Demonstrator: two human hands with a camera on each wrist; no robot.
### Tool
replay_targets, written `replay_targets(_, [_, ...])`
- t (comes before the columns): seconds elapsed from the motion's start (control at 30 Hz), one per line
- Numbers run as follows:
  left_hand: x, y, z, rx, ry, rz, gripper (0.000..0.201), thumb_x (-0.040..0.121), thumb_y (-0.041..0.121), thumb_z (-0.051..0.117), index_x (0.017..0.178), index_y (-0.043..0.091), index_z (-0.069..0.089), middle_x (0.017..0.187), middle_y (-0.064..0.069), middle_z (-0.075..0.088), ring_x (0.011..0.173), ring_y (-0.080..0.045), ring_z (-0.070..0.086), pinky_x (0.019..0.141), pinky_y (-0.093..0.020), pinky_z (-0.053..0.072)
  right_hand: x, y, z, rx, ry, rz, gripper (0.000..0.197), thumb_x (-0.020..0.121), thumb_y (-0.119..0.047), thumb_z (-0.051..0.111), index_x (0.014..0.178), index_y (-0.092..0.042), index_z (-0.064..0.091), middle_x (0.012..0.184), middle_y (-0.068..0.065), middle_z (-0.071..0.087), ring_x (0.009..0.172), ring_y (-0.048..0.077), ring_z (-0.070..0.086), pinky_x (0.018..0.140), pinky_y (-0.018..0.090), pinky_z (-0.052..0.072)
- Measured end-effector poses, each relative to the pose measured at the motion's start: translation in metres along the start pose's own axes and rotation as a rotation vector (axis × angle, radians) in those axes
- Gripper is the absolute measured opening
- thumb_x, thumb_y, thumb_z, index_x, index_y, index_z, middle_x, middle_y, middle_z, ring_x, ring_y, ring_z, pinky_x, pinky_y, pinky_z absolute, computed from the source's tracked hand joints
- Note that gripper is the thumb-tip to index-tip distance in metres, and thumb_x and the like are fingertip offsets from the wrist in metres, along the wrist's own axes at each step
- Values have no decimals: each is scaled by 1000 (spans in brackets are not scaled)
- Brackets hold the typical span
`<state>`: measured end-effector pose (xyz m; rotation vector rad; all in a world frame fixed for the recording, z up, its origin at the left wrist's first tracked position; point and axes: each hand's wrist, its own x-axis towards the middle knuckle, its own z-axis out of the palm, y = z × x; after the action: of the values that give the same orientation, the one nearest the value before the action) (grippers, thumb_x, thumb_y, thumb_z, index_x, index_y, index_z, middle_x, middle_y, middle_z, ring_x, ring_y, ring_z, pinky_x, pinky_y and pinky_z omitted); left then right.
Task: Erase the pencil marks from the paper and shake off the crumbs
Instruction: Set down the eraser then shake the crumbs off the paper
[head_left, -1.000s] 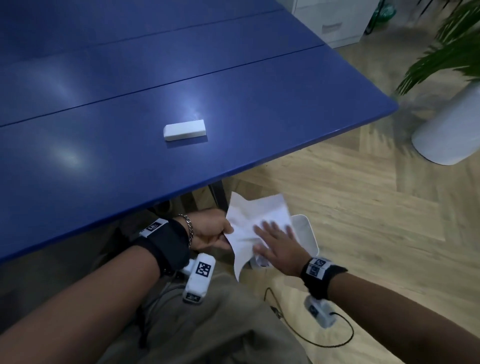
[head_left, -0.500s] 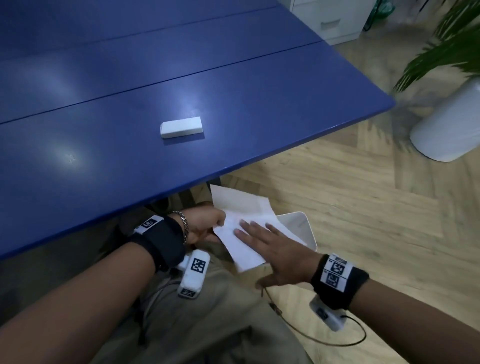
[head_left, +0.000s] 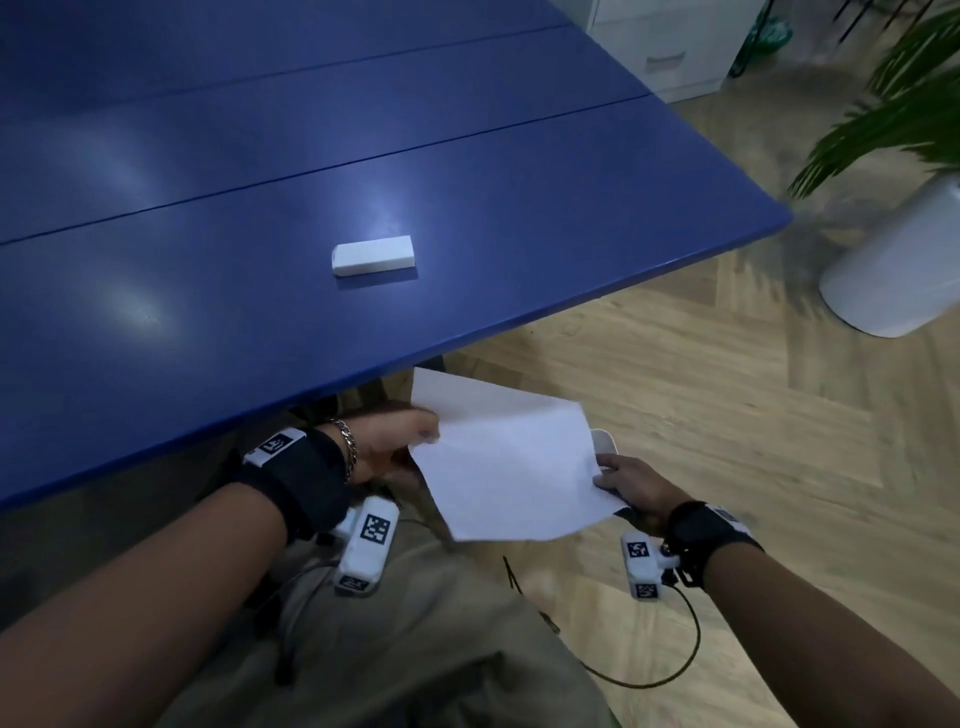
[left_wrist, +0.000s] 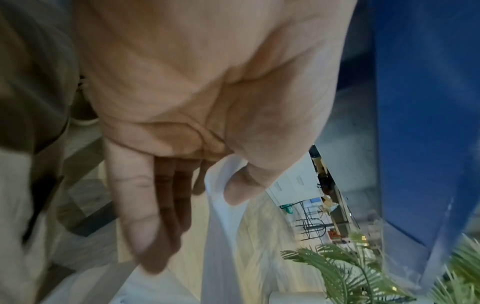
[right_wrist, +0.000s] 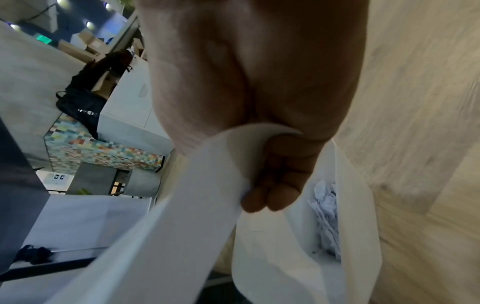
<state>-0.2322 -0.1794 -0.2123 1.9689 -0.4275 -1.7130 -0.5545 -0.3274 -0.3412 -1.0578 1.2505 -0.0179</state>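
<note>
A white sheet of paper (head_left: 511, 462) is held flat below the table's near edge, over a white bin (head_left: 602, 442) on the floor. My left hand (head_left: 395, 441) pinches its left edge between thumb and fingers; in the left wrist view the paper (left_wrist: 221, 236) runs down from under the thumb. My right hand (head_left: 626, 486) grips the paper's right edge, and the right wrist view shows the paper (right_wrist: 182, 216) folded over its fingers (right_wrist: 270, 197). A white eraser (head_left: 373, 254) lies alone on the blue table (head_left: 208, 208).
The white bin (right_wrist: 298, 257) holds crumpled paper scraps (right_wrist: 326, 216). A white planter (head_left: 898, 270) with a green palm stands on the wooden floor at right. White drawers (head_left: 670, 47) sit beyond the table's far corner. My lap fills the bottom of the head view.
My right hand has left the face of the sheet, where it was sweeping, and now grips its right edge. The paper went from hanging steeply to lying spread flat between both hands.
</note>
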Motion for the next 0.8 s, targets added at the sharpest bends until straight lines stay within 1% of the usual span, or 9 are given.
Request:
replay_targets(0.13, [14, -12, -14, 152, 135, 75, 37, 59, 18, 63, 95, 12, 66, 92, -13, 65, 85, -27, 61, 78, -40, 49, 0, 1, 0, -12, 14, -11, 31, 100, 9, 52, 124, -1, 69, 110, 14, 79, 93, 29, 78, 70, 32, 62])
replay_targets(0.23, [17, -9, -16, 104, 262, 146, 22, 90, 17, 61, 101, 0, 71, 101, -20, 77, 91, -35, 74, 85, -52, 64, 2, 1, -3, -39, 67, -20, 29, 98, 10, 54, 120, 0, 71, 105, 12, 78, 82, 22, 78, 62, 27, 60])
replay_targets(0.3, [15, -5, -12, 2, 333, 176, 28, 106, 23, 54, 109, 0, 69, 106, -26, 75, 90, -36, 75, 77, -53, 65, 4, 3, -10, -36, 83, -1, 30, 98, 9, 55, 121, 0, 71, 108, 15, 77, 79, 22, 76, 62, 27, 58])
replay_targets(0.37, [12, -4, -7, -46, 218, 136, 34, 105, 40, 62, 112, 7, 69, 106, -21, 76, 83, -29, 73, 64, -39, 65, 8, 9, -15, -2, 80, 20, 34, 99, 6, 56, 129, -2, 70, 116, 17, 74, 83, 26, 71, 67, 31, 58])
replay_targets(0.43, [12, -7, -1, -23, 92, 91, 24, 100, 32, 71, 111, 10, 70, 112, -18, 75, 82, -22, 71, 63, -29, 61, 8, 12, -16, 17, 90, 30, 34, 100, 5, 55, 129, -5, 70, 118, 15, 74, 89, 29, 70, 72, 31, 59])
replay_targets(0.53, [19, -10, 5, -14, 119, 134, 10, 103, 9, 63, 107, 6, 71, 115, -17, 75, 88, -23, 70, 72, -31, 57, 11, 15, -12, -103, 133, 15, 35, 96, 10, 54, 125, -1, 70, 117, 19, 76, 98, 36, 73, 73, 34, 60])
replay_targets(0.6, [20, -10, 8, 13, 144, 144, 12, 104, 7, 59, 102, 7, 71, 108, -14, 75, 94, -25, 71, 83, -40, 60, 17, 11, -10, -421, 203, 6, 39, 96, 5, 53, 131, -2, 67, 126, 21, 72, 106, 36, 70, 82, 38, 58])
replay_targets(0.67, [21, -10, 9, 18, 144, 136, 13, 104, 5, 57, 108, 4, 70, 114, -16, 75, 106, -32, 72, 96, -47, 59, 18, -2, -4, -807, 321, -113, 43, 102, -7, 49, 144, -6, 57, 144, 19, 62, 126, 36, 62, 101, 39, 49])
replay_targets(0.8, [23, -11, 13, -58, 63, 77, 28, 104, -4, 49, 127, 0, 64, 126, -18, 72, 111, -28, 71, 89, -38, 62, -22, -62, 61, -688, 216, -692, 50, 112, -37, 41, 160, -21, 38, 165, -6, 36, 151, 13, 36, 119, 26, 28])
